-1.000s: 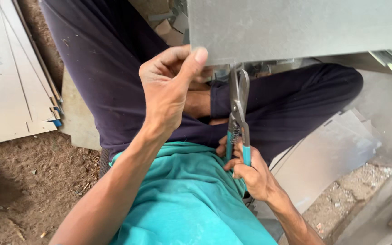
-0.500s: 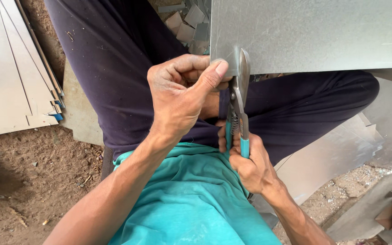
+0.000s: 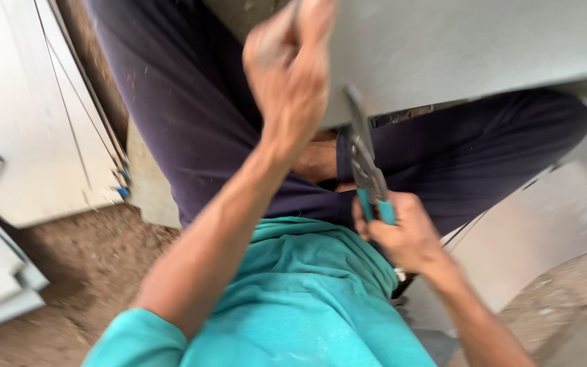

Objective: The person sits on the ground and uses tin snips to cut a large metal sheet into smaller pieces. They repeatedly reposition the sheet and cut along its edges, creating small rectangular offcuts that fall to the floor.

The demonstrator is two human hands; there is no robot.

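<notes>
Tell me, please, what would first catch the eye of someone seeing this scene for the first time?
The eye goes first to the left hand, raised at top centre and gripping the edge of a large grey metal sheet that fills the upper right. Just below, the right hand holds tin snips with teal handles, their blades meeting the sheet's lower edge. The picture is blurred, above dark trousers and a teal shirt.

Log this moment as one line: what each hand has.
left hand: grips edge of metal sheet | right hand: holds tin snips at sheet's lower edge | seated on dirt ground
</notes>
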